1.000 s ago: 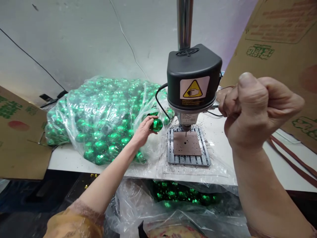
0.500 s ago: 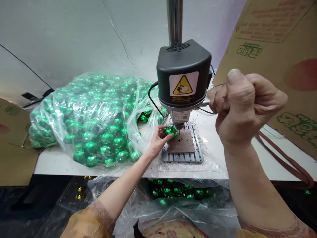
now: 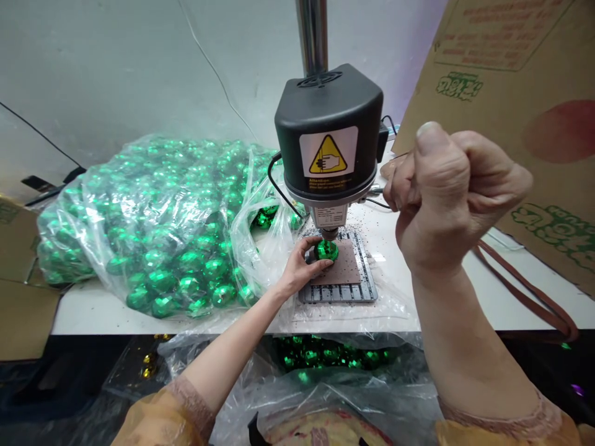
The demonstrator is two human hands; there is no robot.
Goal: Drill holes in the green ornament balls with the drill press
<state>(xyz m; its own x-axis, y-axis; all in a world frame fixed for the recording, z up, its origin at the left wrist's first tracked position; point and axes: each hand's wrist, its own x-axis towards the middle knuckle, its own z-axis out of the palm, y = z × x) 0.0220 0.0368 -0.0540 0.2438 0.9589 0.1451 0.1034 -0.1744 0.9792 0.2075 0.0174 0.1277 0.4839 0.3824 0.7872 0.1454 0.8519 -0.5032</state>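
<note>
A shiny green faceted ball (image 3: pixel 327 249) sits under the chuck of a black drill press (image 3: pixel 330 124). My left hand (image 3: pixel 304 266) grips the ball from its left side, thumb in front and fingers behind. Beneath the ball lies a brownish square board (image 3: pixel 344 272) on the slotted metal base (image 3: pixel 369 282). The drill bit is hidden behind or in the ball. My right hand (image 3: pixel 458 192) is closed around the feed lever (image 3: pixel 373 192) at the right of the drill head; most of the lever is covered by the fist.
A big clear bag of green balls (image 3: pixel 162 235) fills the table's left. An open bag with more green balls (image 3: pixel 334 356) hangs below the front edge. Cardboard boxes (image 3: pixel 502 93) stand right and left. A brown strap (image 3: pixel 530 291) lies at the right. Dark shavings dot the tabletop.
My left hand has moved the green ball right, from beside the bit to directly below the chuck. My right hand keeps its hold on the lever. The whole view has shifted slightly.
</note>
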